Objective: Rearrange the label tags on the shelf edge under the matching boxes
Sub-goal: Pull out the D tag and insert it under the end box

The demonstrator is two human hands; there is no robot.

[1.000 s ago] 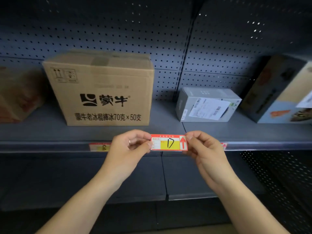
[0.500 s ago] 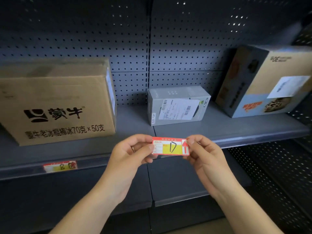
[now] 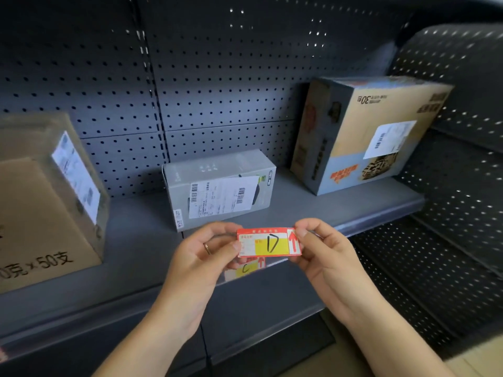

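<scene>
- At the shelf edge, a brown carton stands far left.
- My left hand pinches the left end of the red-and-yellow "D" tag.
- The grey box sits just behind it; a "C" tag shows below, in the edge strip.
- My right hand pinches the tag's right end.
- The printed box stands far right.

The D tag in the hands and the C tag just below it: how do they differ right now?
The D tag is pinched at its ends by the left hand and right hand; the C tag sits in the shelf edge strip. The D tag shows whole; the C tag is partly hidden behind it. Handwritten letters differ. Both share a red border, yellow panel and red arrow.
</scene>
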